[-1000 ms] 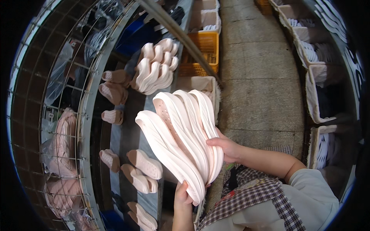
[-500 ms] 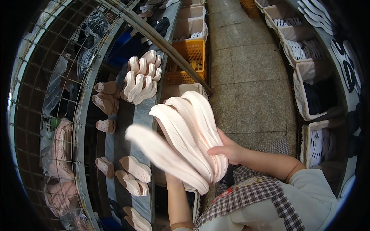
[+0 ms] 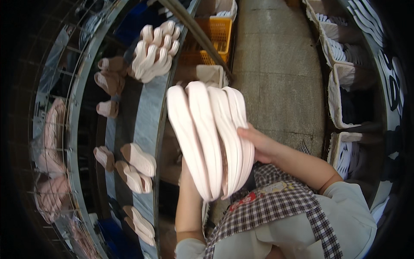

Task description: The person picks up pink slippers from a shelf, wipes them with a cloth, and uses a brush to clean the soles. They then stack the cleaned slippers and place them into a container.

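Note:
Several pale pink shoe soles (image 3: pixel 200 129) stand on edge side by side in a fanned stack in front of my body. My right hand (image 3: pixel 259 142) is closed on the right side of this stack, its thumb pressed against the outermost sole. From the lower edge my left forearm (image 3: pixel 189 203) reaches up behind the left side of the stack. The soles hide my left hand and its fingers.
On the left, a metal shelf (image 3: pixel 144 116) bears another pile of pale soles (image 3: pixel 153 56), pale shoes (image 3: pixel 140 159) and brown shoes (image 3: pixel 110 82). Wire mesh (image 3: pixel 75 82) stands beyond it. A yellow crate (image 3: pixel 220 36) and lined bins (image 3: pixel 340 99) flank the tiled aisle (image 3: pixel 280 86).
The leftmost sole, tilted out and blurred before, now lies against the others. The stack is more upright. The surroundings have shifted up and left in view.

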`<state>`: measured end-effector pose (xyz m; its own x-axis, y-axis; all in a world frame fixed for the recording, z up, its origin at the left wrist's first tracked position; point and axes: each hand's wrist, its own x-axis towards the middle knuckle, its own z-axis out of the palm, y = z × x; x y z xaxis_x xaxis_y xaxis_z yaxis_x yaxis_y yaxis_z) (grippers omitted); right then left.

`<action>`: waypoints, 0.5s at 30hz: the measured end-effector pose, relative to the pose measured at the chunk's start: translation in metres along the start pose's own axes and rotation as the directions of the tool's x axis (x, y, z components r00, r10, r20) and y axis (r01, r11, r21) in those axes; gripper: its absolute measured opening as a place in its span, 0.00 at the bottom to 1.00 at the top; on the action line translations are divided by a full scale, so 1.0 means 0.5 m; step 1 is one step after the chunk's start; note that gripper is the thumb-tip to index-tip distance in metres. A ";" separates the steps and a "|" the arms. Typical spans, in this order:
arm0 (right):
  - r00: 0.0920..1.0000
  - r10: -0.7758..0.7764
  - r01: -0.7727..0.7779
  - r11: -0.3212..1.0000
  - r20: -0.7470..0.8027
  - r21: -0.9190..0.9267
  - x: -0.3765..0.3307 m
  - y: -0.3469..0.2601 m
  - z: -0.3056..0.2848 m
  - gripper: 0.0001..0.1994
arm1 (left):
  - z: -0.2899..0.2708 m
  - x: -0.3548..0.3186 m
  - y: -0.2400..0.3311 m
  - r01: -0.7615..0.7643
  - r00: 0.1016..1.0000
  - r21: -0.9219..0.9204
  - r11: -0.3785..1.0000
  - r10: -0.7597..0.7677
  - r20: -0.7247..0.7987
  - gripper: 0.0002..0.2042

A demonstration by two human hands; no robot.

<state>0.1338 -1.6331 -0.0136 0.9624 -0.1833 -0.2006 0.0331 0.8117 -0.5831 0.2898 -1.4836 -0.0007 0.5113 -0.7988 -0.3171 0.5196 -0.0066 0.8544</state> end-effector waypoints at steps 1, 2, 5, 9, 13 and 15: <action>0.996 0.085 -0.084 0.993 -0.012 0.077 -0.002 0.007 -0.005 0.38 | 0.006 -0.004 0.000 0.072 0.996 -0.004 0.997 -0.072 -0.044 0.20; 0.981 0.183 -0.173 0.974 -0.061 0.143 0.000 0.011 -0.010 0.36 | 0.011 -0.007 -0.002 0.147 0.984 -0.025 0.989 -0.149 -0.097 0.20; 0.913 0.404 -0.385 0.901 -0.062 0.198 -0.007 0.017 -0.027 0.35 | 0.025 0.000 -0.013 0.251 0.945 -0.138 0.958 -0.273 -0.181 0.15; 0.850 0.516 -0.481 0.842 -0.107 0.244 -0.014 0.035 -0.035 0.37 | 0.018 0.012 -0.034 0.318 0.943 -0.183 0.930 -0.331 -0.039 0.16; 0.826 0.553 -0.504 0.811 -0.110 0.298 -0.019 0.053 -0.043 0.36 | -0.003 0.011 -0.052 0.332 0.942 -0.135 0.934 -0.336 -0.011 0.16; 0.829 0.553 -0.505 0.804 -0.083 0.314 -0.021 0.058 -0.049 0.35 | -0.009 0.012 -0.057 0.359 0.932 -0.180 0.916 -0.360 0.027 0.16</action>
<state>0.1179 -1.6214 -0.0476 0.7938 0.2512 -0.5539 -0.3747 0.9193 -0.1200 0.2813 -1.4852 -0.0288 0.2710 -0.7588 -0.5923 0.7824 -0.1847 0.5947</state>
